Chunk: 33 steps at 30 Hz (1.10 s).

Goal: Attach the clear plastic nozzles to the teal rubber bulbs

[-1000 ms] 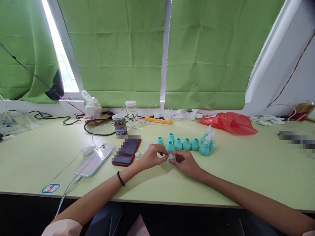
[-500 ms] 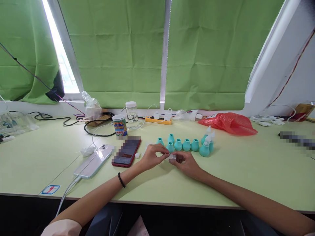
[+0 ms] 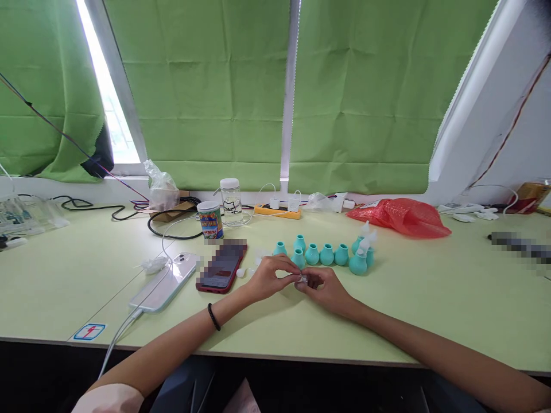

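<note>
Between the fingertips of both hands is a small clear plastic piece; its exact kind is too small to make out. My left hand pinches it from the left, thumb and forefinger closed. From the other side my right hand grips it, fingers curled in. Just beyond the hands stand several teal rubber bulbs with open necks. At the right of that group, a teal bulb carries a translucent white nozzle. Small whitish pieces, among them a white cap, lie left of my left hand.
A red-cased phone and a white phone with a cable lie to the left. Behind them stand a patterned cup and a lidded clear jar. An orange power strip and red plastic wrap are at the back.
The clear piece has turned slightly between my fingertips, and my left fingers have shifted a little right, closer to my right hand. The bulbs and phones have stayed put.
</note>
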### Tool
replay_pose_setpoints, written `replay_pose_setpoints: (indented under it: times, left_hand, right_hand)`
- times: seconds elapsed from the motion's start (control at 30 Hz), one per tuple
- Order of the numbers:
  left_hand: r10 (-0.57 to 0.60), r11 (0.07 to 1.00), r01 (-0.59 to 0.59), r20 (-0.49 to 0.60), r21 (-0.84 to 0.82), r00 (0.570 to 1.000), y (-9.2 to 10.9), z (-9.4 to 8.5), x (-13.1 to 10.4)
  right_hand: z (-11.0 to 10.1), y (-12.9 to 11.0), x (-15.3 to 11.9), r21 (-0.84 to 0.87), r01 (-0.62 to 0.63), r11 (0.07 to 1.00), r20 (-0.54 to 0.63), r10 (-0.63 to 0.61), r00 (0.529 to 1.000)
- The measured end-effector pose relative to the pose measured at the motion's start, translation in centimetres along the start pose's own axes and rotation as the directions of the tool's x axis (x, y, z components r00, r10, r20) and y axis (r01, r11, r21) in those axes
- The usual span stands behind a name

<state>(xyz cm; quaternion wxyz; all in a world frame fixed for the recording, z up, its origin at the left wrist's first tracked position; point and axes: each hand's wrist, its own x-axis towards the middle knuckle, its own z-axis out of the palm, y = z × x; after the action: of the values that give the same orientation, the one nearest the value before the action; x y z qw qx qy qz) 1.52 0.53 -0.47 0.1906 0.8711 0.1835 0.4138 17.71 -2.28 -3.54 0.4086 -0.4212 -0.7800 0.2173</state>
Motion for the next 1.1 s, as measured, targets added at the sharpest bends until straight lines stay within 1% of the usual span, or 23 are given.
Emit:
replay_pose_setpoints:
  times: [0.13,0.27,0.4,0.53,0.77,0.97,1.1]
  left_hand:
    - [0.057,0.996,-0.055,-0.015,0.071,0.998,-0.03,0.0,-0.01]
    - [0.097,0.984,-0.096,0.001,0.151,0.995,0.07,-0.09,-0.02]
    - [0.118,0.981,-0.121,0.025,0.151,0.993,0.13,-0.11,0.0]
    - [0.096,0.986,-0.099,0.024,0.137,0.995,0.25,-0.13,0.04]
    - [0.021,0.989,-0.031,0.067,0.144,0.998,0.81,-0.28,-0.04]
    - [0.02,0.978,-0.036,0.081,0.206,0.997,0.56,-0.19,-0.27]
    - [0.025,0.963,-0.051,0.101,0.264,0.995,0.11,-0.07,-0.44]
  right_hand:
    - [0.06,0.03,0.04,0.013,0.001,1.0,-0.015,-0.001,1.0]
    - [0.12,0.08,0.11,0.033,0.0,0.999,-0.036,0.002,0.999]
    - [0.13,0.15,0.09,0.064,-0.014,0.998,-0.041,0.017,0.999]
    - [0.15,0.2,0.12,0.157,-0.069,0.985,-0.042,0.077,0.996]
    - [0.04,0.13,0.32,0.314,-0.145,0.938,0.004,0.151,0.989]
    - [-0.24,-0.15,0.53,0.39,-0.185,0.902,0.057,0.177,0.983]
    - [-0.28,-0.31,0.48,0.403,-0.166,0.9,0.066,0.153,0.986]
